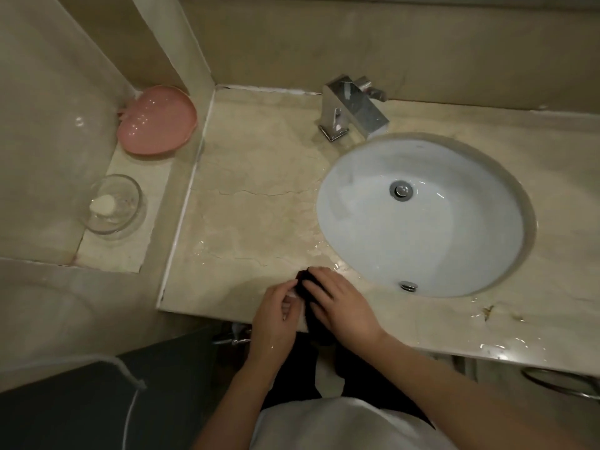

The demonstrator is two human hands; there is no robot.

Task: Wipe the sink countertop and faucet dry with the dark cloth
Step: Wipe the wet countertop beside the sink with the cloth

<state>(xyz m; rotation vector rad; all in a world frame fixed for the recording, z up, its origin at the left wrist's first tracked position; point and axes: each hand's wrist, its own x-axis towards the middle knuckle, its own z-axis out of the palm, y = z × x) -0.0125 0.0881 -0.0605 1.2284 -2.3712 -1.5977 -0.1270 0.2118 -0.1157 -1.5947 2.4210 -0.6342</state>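
The dark cloth (303, 289) lies at the front edge of the beige marble countertop (253, 196), partly hanging over it. My right hand (341, 303) lies flat on top of the cloth with fingers spread, pressing it down. My left hand (276, 313) sits beside it on the left, fingers curled at the cloth's edge, where a light patch shows. Water pools glisten on the counter left of the white oval sink basin (454, 241) and near the chrome faucet (354, 108) at the back.
A pink dish (156, 121) and a clear glass bowl with soap (113, 204) stand on a lower ledge at the left. A wall bounds the counter behind and left. More water drops lie at the counter's front right (487, 345).
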